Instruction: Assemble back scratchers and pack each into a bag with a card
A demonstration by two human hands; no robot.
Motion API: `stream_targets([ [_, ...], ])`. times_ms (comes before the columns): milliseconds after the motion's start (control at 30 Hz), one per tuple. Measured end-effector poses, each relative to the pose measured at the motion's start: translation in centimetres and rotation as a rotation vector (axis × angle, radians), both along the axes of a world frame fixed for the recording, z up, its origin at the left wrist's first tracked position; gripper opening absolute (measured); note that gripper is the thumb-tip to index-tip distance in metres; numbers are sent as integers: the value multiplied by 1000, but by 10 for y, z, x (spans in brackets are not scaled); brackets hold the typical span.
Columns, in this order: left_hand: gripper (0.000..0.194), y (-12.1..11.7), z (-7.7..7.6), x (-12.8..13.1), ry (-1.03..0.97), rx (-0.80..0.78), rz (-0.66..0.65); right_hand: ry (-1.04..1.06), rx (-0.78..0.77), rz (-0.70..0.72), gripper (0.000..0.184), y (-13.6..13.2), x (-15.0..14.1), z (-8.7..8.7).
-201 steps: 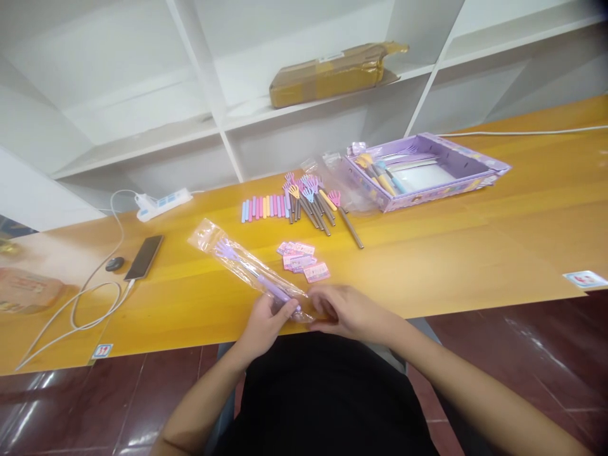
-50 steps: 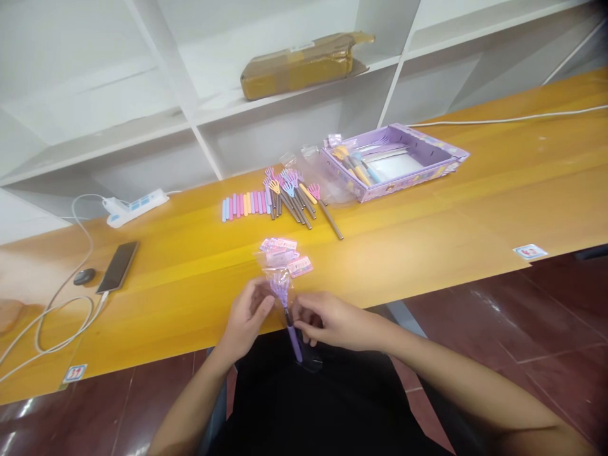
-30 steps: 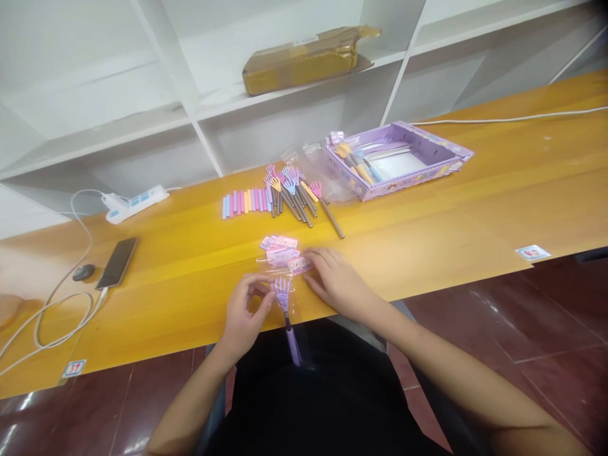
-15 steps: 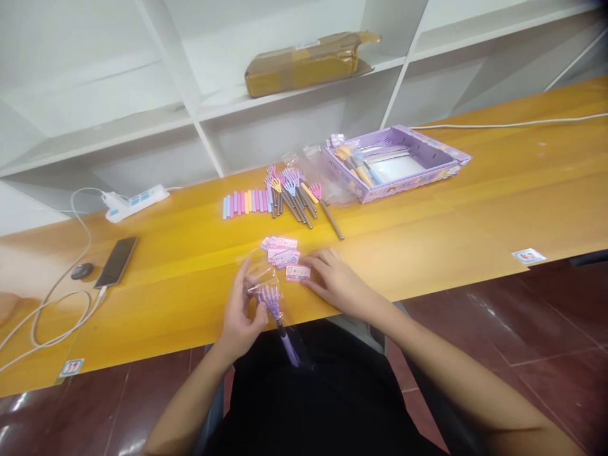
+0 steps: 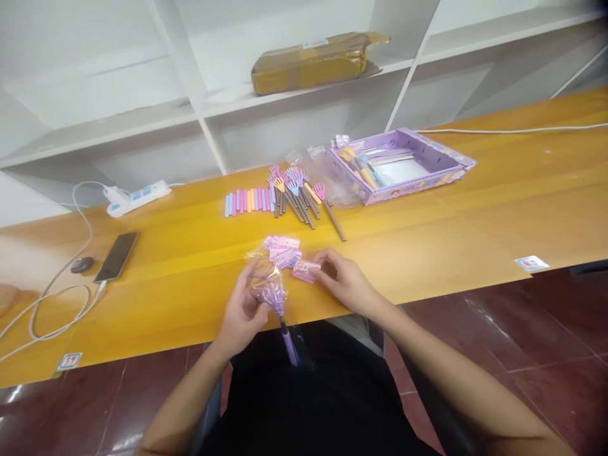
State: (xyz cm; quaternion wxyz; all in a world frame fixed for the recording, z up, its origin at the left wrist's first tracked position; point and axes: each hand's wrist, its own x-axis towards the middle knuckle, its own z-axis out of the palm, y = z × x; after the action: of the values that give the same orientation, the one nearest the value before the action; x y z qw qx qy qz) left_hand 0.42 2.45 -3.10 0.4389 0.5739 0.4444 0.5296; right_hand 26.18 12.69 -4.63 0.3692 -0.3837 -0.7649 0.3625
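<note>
Left hand (image 5: 244, 311): fingers are gripping a clear bag (image 5: 272, 273), purple back scratcher (image 5: 284, 325) showing inside, near side of the card pile (image 5: 285, 253). Right hand (image 5: 349, 283): fingers are pinching a pink card (image 5: 304, 270), just right of the pile. Loose back scratchers (image 5: 297, 195) are lying beyond it.

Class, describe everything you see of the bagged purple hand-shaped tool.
The purple hand-shaped tool has spread prongs, a dark neck and a purple handle; head and handle look plastic. It slants inside a crinkled clear bag, head near the table edge, handle before the black shirt, the left hand's grip on the bag.
</note>
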Motion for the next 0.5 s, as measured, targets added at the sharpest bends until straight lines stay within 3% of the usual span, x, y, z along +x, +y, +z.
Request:
stream_targets([
  [133, 80, -2, -2, -3, 5, -26, -2, 9, -22, -15, 15, -1, 2, 0],
  [333, 76, -4, -1, -5, 44, 54, 30, 85, 98, -39, 20, 2, 3, -2],
  [500, 78, -4, 3, -3, 86, 69, 35, 97, 171, -54, 21, -8, -4, 17],
])
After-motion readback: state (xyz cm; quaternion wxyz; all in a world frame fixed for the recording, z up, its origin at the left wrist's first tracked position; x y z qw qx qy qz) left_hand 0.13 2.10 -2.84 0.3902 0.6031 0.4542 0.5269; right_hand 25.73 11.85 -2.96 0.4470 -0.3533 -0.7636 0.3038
